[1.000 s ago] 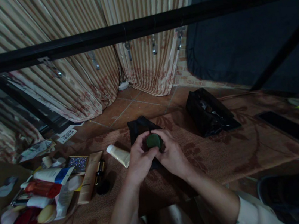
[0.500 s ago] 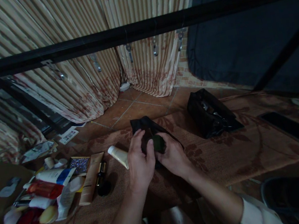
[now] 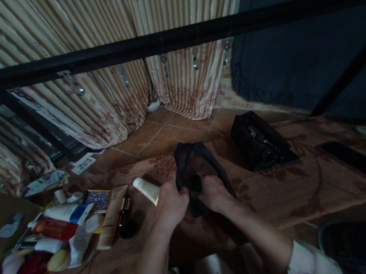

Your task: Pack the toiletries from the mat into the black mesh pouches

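Observation:
A dark, soft pouch stands in front of me with its mouth spread into a loop. My left hand is closed on the pouch's left edge, thumb on top. Inside the mouth, my right hand grips a small dark green object; its kind is hard to make out in the dim light. Just left of my left hand lies a cream-gold tube with a white cap. A black makeup brush with a gold band rests farther left.
Heaped cosmetics, among them a white-and-blue tube and a beige tube, cover the left of the cloth. A second black bag sits right of the pouch, and a black phone-like slab lies beyond it. A dark rail crosses ahead.
The pouch, flatter and mostly covered before, now stands open. My left hand has moved from the green object to the pouch's edge; my right hand has brought the object into the mouth.

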{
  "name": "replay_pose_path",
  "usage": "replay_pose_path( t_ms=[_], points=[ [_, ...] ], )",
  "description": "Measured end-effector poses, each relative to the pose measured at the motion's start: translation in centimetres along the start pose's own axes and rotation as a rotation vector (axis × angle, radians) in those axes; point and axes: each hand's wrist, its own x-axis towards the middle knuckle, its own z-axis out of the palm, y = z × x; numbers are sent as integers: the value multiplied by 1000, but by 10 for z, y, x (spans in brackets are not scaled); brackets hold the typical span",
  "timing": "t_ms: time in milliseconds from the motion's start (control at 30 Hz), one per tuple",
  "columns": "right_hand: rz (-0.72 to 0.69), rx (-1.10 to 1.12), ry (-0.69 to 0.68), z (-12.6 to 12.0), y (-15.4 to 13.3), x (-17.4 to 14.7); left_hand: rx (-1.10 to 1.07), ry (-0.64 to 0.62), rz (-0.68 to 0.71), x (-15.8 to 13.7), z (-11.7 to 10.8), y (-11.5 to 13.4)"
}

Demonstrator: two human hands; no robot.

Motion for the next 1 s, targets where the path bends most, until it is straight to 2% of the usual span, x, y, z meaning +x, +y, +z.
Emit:
replay_pose_path(
  t_ms=[133, 233, 367, 533, 700, 900, 1000],
  points=[
    [1, 39, 14, -7, 0, 4, -35, -210, -68, -3, -7, 2],
    [-5, 69, 74, -10, 0, 6, -134, -356, -158, -6, -7, 1],
    [-57, 191, 106, -2, 2, 9, -267, -409, -280, -7, -4, -3],
    [-132, 287, 59, 10, 3, 9, -174, -334, -248, -1, -9, -11],
    [-172, 313, 85, 3, -1, 4, -42, -171, -82, 4, -17, -17],
    [-468, 395, 98, -19, -17, -20, -30, -30, -60, 5, -14, -14],
    [-518, 405, 119, -24, -22, -35, -54, 47, -36, 5, -12, -11]
  ],
)
